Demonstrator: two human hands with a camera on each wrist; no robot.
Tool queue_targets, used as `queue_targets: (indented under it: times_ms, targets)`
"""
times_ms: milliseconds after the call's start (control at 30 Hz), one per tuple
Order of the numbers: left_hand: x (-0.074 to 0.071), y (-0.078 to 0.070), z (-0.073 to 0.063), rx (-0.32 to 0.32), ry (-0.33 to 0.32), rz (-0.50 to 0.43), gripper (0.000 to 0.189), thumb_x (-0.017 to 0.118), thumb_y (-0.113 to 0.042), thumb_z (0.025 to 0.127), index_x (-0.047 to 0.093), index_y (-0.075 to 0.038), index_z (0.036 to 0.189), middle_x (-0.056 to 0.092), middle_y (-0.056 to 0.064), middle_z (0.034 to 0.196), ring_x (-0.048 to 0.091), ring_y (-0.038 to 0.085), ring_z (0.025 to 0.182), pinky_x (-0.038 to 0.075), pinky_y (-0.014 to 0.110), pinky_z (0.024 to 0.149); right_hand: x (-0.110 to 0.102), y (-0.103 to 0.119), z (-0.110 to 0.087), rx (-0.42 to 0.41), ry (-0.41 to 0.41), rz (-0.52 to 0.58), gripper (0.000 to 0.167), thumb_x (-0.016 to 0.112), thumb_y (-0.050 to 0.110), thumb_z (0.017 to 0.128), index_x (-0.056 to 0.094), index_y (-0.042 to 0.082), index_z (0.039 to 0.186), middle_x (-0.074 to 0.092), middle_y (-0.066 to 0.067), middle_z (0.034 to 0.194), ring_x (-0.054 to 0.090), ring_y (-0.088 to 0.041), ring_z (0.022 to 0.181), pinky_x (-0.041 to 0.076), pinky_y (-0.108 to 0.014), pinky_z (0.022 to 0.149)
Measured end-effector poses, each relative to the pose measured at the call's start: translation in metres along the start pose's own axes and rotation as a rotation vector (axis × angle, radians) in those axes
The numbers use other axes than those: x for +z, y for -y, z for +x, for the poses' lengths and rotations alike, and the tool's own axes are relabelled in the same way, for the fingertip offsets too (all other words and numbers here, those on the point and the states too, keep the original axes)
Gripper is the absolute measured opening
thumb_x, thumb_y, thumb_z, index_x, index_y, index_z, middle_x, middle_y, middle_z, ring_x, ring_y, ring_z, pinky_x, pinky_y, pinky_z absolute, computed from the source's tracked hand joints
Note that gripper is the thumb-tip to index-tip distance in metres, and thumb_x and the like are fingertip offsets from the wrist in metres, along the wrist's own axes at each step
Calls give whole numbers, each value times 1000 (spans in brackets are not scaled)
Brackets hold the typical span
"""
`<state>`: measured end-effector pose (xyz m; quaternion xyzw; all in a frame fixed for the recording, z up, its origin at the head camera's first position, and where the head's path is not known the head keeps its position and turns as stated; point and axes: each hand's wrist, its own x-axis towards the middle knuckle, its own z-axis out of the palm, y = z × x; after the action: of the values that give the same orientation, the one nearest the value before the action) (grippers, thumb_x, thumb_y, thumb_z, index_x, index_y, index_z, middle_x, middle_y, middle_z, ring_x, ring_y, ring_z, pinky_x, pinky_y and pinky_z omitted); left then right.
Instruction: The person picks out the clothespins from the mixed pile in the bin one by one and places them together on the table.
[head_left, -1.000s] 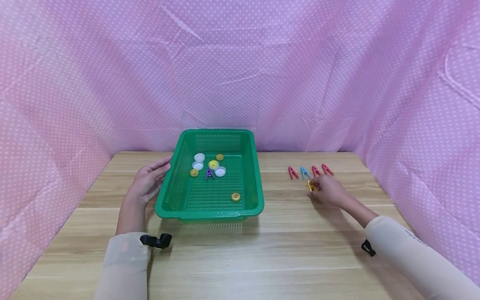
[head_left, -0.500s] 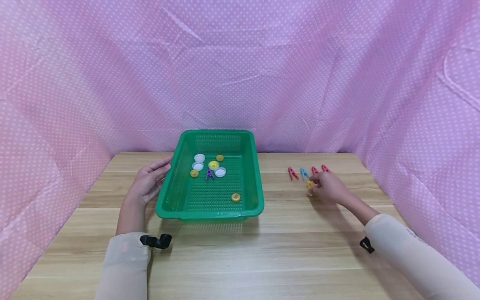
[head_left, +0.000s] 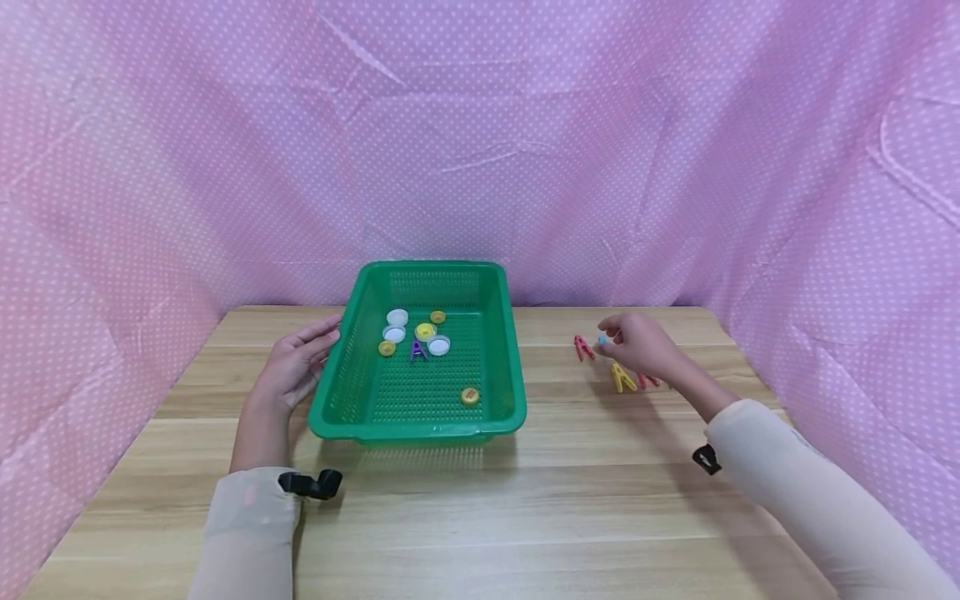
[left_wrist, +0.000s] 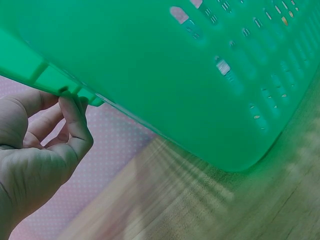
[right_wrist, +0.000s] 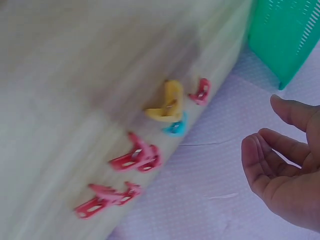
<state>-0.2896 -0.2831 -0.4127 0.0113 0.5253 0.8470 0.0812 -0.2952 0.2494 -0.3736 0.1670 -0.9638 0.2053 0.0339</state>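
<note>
My left hand (head_left: 300, 367) grips the left rim of a green plastic basket (head_left: 517, 367); in the left wrist view, fingers (left_wrist: 75, 117) pinch the basket's rim. My right hand (head_left: 637, 343) is above a row of small clothespins at the right, its thumb and fingers apart with nothing between them. Partly behind its fingers is a blue clothespin (right_wrist: 176, 127). A yellow clothespin (head_left: 622, 377) lies just in front of the blue one. One red clothespin (head_left: 583, 347) lies to the left, and several more red clothespins (right_wrist: 134, 155) lie to the right, partly hidden by the hand in the head view.
Inside the basket are white caps (head_left: 438, 345), yellow caps (head_left: 470, 396) and a purple clothespin (head_left: 417, 350). The wooden table (head_left: 450, 517) ends at the back against a pink dotted cloth (head_left: 465, 150).
My right hand has let go of the yellow clothespin, which now lies on the table, and has moved up and left over the blue one. My left hand stays on the basket.
</note>
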Motion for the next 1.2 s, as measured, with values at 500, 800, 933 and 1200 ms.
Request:
queue_targets:
  times_ms: [500, 800, 933, 1200]
  targets:
    - [-2, 2, 1, 15, 7, 6, 30, 64, 0, 100, 73, -8, 127, 74, -1, 117, 73, 11, 96, 61, 23, 81, -6, 50, 36, -49, -22, 6, 34, 75, 21, 94, 73, -6, 115, 65, -12, 86, 54, -22, 75, 50, -40, 71]
    - [-2, 3, 0, 16, 18, 10, 33, 63, -1, 100, 69, -6, 132, 73, 0, 118, 72, 11, 96, 61, 23, 81, -3, 74, 53, -154, 3, 23, 33, 73, 22, 96, 73, -5, 115, 73, -16, 99, 65, -27, 89, 58, -44, 82]
    - [-2, 3, 0, 18, 16, 9, 32, 63, -1, 101, 70, -7, 131, 73, 0, 117, 72, 11, 96, 61, 23, 81, 2, 82, 63, -227, -4, 8, 22, 74, 21, 95, 73, -1, 98, 61, -6, 77, 50, -19, 71, 46, -34, 65]
    - [-3, 4, 0, 23, 14, 8, 31, 64, -1, 100, 72, -8, 129, 73, -1, 117, 72, 11, 96, 61, 23, 81, 13, 105, 77, -346, 11, -13, 32, 71, 20, 99, 71, -5, 118, 73, -15, 100, 68, -23, 87, 58, -39, 78]
